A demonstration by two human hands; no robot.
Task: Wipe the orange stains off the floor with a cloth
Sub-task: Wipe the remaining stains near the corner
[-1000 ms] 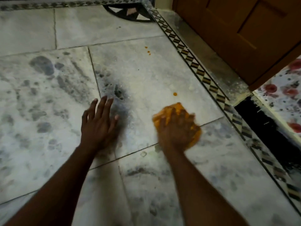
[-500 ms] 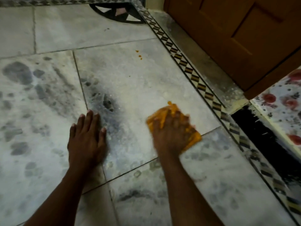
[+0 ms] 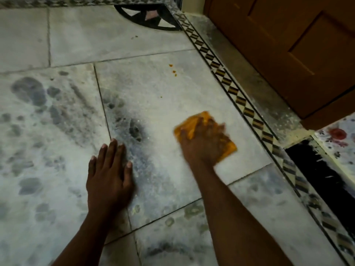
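- Our right hand (image 3: 203, 140) lies on the orange cloth (image 3: 206, 135), pressing it flat to the floor (image 3: 153, 104). The hand is motion-blurred, so we cannot tell whether the fingers curl into the cloth or lie straight over it.
- Our left hand (image 3: 109, 169) is spread palm-down on the floor, fingers straight, holding nothing. We judge it a brace for our weight.
- The cloth sits on the same pale tile as the stains, near the patterned border strip (image 3: 247, 112) that runs along the wooden door (image 3: 288, 54).
- The orange stains (image 3: 172, 70) lie straight ahead of the cloth, further from us on that tile: a few small spots in a short line. A fainter speck (image 3: 161, 97) sits between that cluster and the cloth.
- Key relation: the stains are forward and slightly left of the right hand, well apart from it. The right hand is the nearer one, and it already has the cloth.
- The cluster's short line runs roughly along the reach direction, so one forward push should cover it.
- Judgement: the next stroke calls for a push away from us, taking the speck first, then the cluster.
- Risk as we read it: the reach is long, so pressure on the cloth may drop at full stretch.
- Dark grey blotches (image 3: 134, 129) between the hands look like part of the stone or grime, not our target.
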